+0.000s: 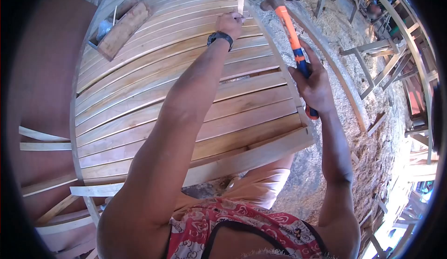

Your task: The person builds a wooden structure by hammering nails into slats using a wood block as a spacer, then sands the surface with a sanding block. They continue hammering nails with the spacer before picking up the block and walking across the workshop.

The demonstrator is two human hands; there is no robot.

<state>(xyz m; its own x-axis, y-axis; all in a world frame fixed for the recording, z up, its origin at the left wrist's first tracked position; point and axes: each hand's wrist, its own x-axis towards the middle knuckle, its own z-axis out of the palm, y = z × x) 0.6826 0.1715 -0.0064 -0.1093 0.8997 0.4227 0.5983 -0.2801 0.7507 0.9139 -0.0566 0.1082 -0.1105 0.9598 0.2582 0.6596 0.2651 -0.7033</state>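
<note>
My right hand [316, 84] is wrapped round the orange and blue handle of a claw hammer [289, 28]. The hammer's metal head points away from me, beyond the right edge of the slatted wooden panel [251, 89]. With its fingers pinched together, my left hand [230, 23] is at the panel's far right edge. A small pale wood piece [240, 3] stands up just beyond those fingers. What the pinch holds, if anything, is too small to make out. A dark watch [220, 40] is on my left wrist.
An open wooden box [123, 28] with a bluish bag in it rests on the panel's far left. Wooden frames [372, 63] stand at the right. Shavings cover the ground [344, 138], where a long curved wood strip [337, 70] lies. Loose strips [44, 146] are at the left.
</note>
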